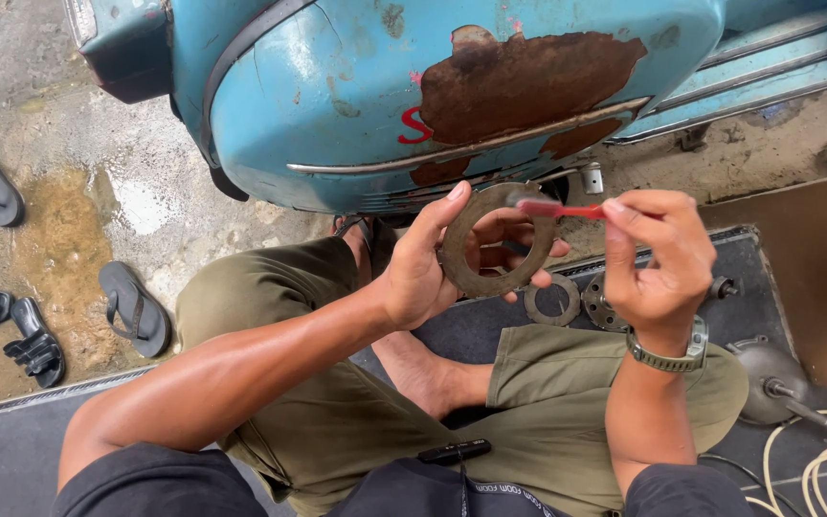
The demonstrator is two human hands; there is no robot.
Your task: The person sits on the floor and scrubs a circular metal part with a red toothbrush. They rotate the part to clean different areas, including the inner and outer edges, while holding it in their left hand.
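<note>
My left hand [433,263] holds up a flat brown ring-shaped disc [490,239], thumb on its upper left rim and fingers behind it. My right hand [658,258] pinches a small red-handled brush [559,208], and its bristle end rests on the top rim of the disc. Both hands are raised above my crossed legs in olive shorts, in front of a rusty light-blue scooter side panel [356,96].
A second ring [553,300] and a round toothed metal part [605,304] lie on the dark mat by my knee. A round mirror [763,383] and pale cable [815,469] sit at right. Sandals [134,308] lie on wet concrete at left.
</note>
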